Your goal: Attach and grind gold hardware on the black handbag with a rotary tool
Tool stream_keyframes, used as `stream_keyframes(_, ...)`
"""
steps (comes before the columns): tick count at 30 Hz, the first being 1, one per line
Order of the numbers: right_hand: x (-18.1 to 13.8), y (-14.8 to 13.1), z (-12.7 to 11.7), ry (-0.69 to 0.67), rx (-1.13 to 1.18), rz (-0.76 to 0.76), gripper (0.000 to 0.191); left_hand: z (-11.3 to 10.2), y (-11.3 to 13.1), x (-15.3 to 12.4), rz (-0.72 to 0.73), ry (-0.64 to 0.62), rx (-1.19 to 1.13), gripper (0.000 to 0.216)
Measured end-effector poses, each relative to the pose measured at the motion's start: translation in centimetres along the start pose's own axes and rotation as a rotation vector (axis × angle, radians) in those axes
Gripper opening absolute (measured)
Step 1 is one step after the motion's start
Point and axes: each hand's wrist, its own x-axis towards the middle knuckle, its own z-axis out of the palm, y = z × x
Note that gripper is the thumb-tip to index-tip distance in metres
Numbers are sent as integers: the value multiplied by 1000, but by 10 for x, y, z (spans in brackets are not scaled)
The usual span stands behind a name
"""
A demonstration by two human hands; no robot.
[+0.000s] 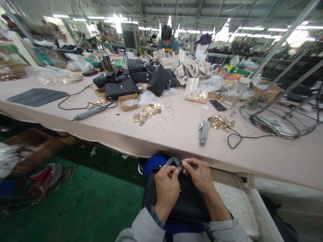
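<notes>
Over the black bag [188, 203], our left hand [167, 188] and right hand [200, 173] pinch a small metal piece [180, 166] (steadiness helps).

Pale grey cloth covers both forearms, the left sleeve [142, 228] wide and softly creased, the right sleeve [227, 230] wrinkled near its cuff. A dark grey band [156, 216] circles the left wrist, just beyond the sleeve's end, and a thin dark edge shows at the right cuff. The left hand [167, 188] and right hand [199, 173] are bare, with fingernails cut short. More grey cloth [190, 237] shows at the near edge.
</notes>
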Motion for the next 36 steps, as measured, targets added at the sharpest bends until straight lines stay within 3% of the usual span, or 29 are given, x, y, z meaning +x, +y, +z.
stream_keyframes(7,-3,-1,-1,-13,-9,-28,31,-5,16,11,-118,-114,-189,15)
stream_keyframes(16,-4,1,-5,-23,14,-29,27,5,13,19,-182,-149,-189,16)
stream_keyframes(24,-6,2,-5,-8,49,-17,28,5,8,14,-77,-37,-68,14)
stream_keyframes(36,-8,4,-4,-25,83,-38,25,3,10,14,68,-13,56,13)
